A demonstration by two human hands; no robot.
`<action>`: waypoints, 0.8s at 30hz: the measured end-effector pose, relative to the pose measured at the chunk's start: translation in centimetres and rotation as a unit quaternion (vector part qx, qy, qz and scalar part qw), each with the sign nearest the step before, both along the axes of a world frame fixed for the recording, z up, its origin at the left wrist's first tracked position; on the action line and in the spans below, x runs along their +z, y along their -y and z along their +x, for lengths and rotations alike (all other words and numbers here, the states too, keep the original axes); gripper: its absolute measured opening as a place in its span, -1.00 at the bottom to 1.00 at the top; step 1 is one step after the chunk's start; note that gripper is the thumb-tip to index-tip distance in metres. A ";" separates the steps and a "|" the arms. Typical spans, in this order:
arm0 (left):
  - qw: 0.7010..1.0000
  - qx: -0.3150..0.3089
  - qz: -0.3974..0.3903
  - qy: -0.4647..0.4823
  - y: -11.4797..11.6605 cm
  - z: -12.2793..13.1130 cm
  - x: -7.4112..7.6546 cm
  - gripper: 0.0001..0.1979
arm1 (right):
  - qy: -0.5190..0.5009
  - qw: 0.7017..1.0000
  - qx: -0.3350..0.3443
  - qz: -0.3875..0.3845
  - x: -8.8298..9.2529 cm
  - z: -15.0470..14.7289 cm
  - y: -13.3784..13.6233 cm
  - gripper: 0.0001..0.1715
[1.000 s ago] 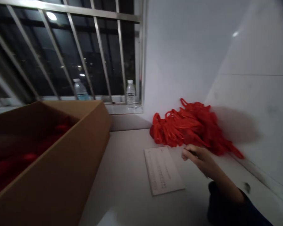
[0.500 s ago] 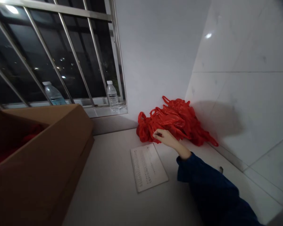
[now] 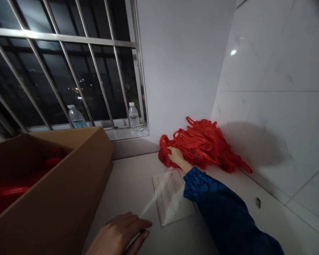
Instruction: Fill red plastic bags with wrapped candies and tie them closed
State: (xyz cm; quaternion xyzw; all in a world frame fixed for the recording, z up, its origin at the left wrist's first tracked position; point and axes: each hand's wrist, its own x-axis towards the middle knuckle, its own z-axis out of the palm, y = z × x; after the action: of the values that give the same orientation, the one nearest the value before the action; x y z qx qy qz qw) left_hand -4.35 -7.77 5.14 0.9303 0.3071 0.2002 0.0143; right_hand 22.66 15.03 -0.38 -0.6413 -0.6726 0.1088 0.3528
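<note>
A heap of red plastic bags [image 3: 202, 141] lies in the corner against the wall. My right hand [image 3: 176, 156], in a dark blue sleeve, is at the left end of the heap, its fingers closed on one of the red plastic bags [image 3: 165, 150]. Low in the view is my left hand [image 3: 122, 232], palm down over the white surface, fingers stretched forward and thumb a little apart. Nothing shows in it. A printed sheet or booklet [image 3: 172, 198] lies flat between the two hands, its right edge partly behind the sleeve.
On the left stands a cardboard box [image 3: 95, 166] with red plastic inside. Two clear water bottles [image 3: 134, 118] stand by the barred window [image 3: 77, 39]. A small dark object [image 3: 258, 202] lies on the white surface at right. Tiled wall [image 3: 281, 117] bounds the right side.
My right hand has moved slightly left and down onto the leftmost red bag. My left hand has come into view at the bottom. The whole view has tilted up a little.
</note>
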 end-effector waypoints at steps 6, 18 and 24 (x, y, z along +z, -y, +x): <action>0.994 0.073 -0.048 0.064 -4.4 1.3 1.2 -0.77 | -0.102 0.980 0.125 0.113 1.8 3.7 3.0 -0.57; 0.980 0.133 -0.115 0.092 -13.2 6.8 -4.8 -0.73 | -0.122 0.961 0.231 0.093 -0.8 3.0 10.2 -0.58; 0.983 0.106 -0.107 0.100 -12.8 6.4 -6.8 -0.75 | 0.074 0.977 0.099 0.175 1.0 2.2 14.0 -0.77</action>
State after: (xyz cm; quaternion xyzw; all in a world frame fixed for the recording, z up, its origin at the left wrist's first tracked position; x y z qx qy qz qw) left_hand 2.00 5.06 -1.69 0.8608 0.4205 0.2588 0.1233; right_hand 24.90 1.01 0.60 -0.5064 -0.7655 -0.0243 0.3962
